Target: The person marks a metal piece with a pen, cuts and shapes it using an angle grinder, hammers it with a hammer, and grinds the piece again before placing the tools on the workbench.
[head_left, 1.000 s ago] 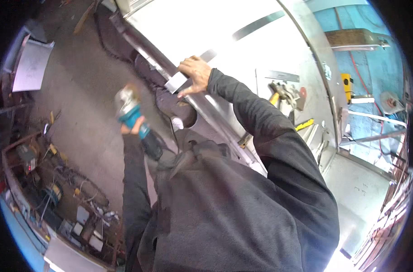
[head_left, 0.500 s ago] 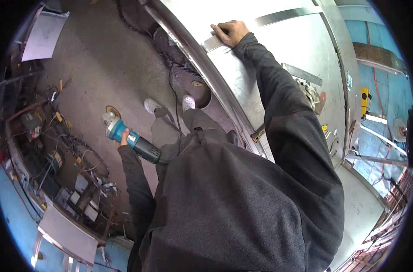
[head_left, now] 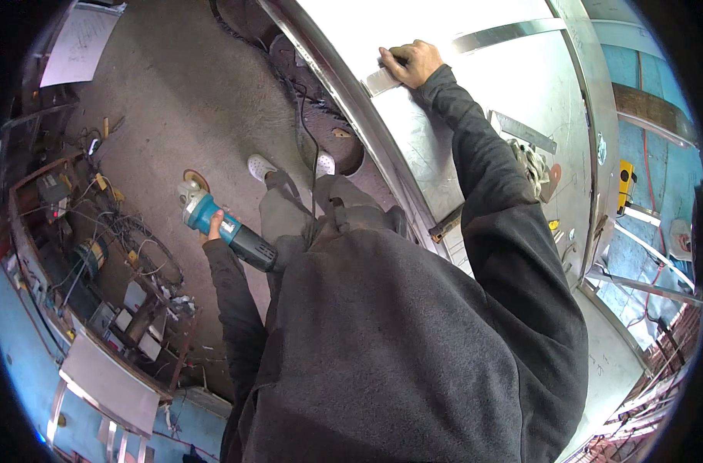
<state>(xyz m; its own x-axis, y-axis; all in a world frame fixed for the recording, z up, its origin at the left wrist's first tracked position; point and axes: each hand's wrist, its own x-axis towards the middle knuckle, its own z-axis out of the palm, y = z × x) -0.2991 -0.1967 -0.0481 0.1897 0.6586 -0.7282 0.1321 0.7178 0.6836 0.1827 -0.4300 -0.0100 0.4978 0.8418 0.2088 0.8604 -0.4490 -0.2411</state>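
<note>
In my left hand (head_left: 215, 225) is a teal and black angle grinder (head_left: 226, 231), held low beside my left leg. Its round brown disc (head_left: 196, 180) points away from me over the floor. My right arm stretches forward over a metal-topped bench (head_left: 436, 166). Closed fingers of my right hand (head_left: 418, 63) rest on a flat metal strip (head_left: 509, 35) lying across the bench; its near end (head_left: 380, 82) pokes out left of the hand at the bench edge. How firmly the fingers grip the strip is hidden.
Right of my forearm lie a short metal bar (head_left: 523, 132), pale gloves (head_left: 530, 166) and a reddish disc (head_left: 552, 184). A black cord (head_left: 305, 116) runs past my feet. Tangled cables (head_left: 128, 231) and scrap fill a rusty frame at left. A yellow tool (head_left: 625, 185) stands far right.
The whole view has shifted slightly, so the bench and strip appear a little farther right. Both hands keep their hold, and the grinder stays beside my leg.
</note>
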